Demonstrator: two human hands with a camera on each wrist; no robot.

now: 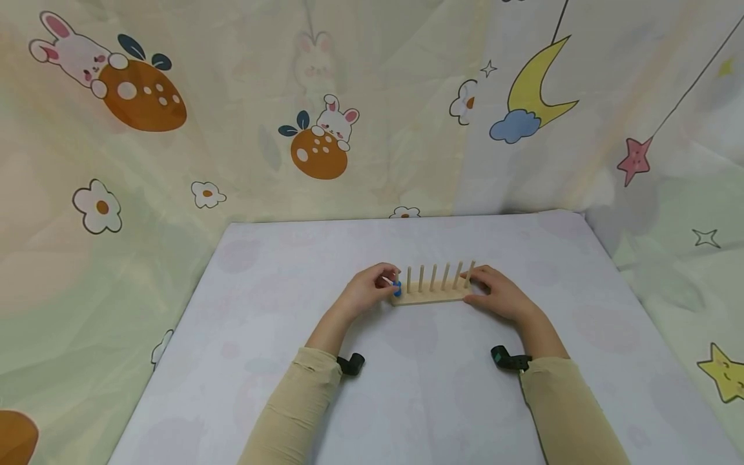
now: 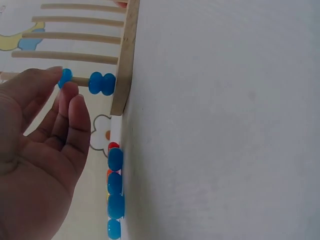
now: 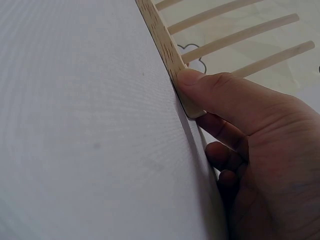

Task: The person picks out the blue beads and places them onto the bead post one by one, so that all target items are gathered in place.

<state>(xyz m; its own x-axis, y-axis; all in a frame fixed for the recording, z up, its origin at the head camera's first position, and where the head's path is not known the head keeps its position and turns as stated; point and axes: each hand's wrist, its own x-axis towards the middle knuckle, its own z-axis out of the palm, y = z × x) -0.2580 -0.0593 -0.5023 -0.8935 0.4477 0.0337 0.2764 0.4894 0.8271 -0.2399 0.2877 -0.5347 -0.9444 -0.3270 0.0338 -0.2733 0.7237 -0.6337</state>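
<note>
A wooden peg board (image 1: 430,298) with a row of upright pegs (image 1: 433,276) sits on the table. At its left end, my left hand (image 1: 367,288) pinches a blue bead (image 2: 65,78) between thumb and fingertips on the endmost peg. Below it, two blue beads (image 2: 102,83) sit low on that same peg, by the base. My right hand (image 1: 498,294) grips the opposite end of the board, its thumb (image 3: 192,77) on the base's side. Some fingers of that hand are hidden behind the board.
In the left wrist view, several blue beads (image 2: 115,183) lie on the table beyond the board's left end, with bits of red and yellow ones behind. The head view does not show them. A patterned cloth (image 1: 383,161) hangs behind the white tabletop (image 1: 430,374).
</note>
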